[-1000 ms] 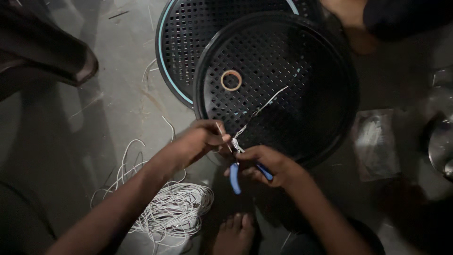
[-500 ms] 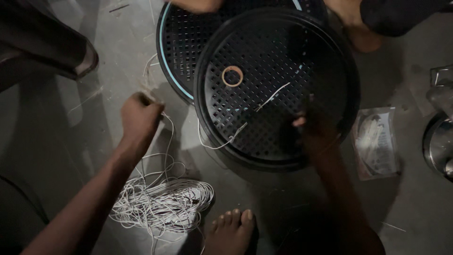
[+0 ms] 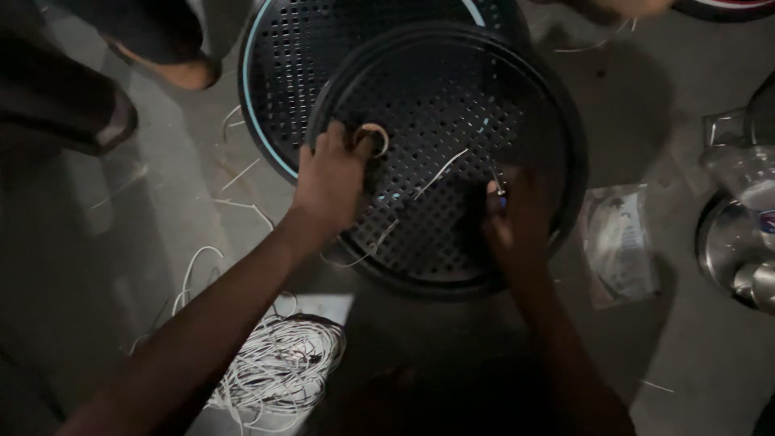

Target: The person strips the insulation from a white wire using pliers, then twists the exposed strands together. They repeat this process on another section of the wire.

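The right hand point(image 3: 517, 222) sits in deep shadow, so what its fingers pinch is too dark to tell beyond a small bluish glint. The left hand point(image 3: 331, 182) covers part of the small tan ring point(image 3: 374, 137). The metal pot point(image 3: 739, 250) and the teal-rimmed tray point(image 3: 274, 81) run off the frame.

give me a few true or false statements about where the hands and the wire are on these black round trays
1. The left hand touches a small tape ring on the upper black perforated tray. True.
2. The right hand rests on the floor beside the trays. False: it lies on the upper tray.
3. A coil of white wire lies on the floor. True.
4. Only one round tray is present. False: a second tray with a light blue rim lies underneath.
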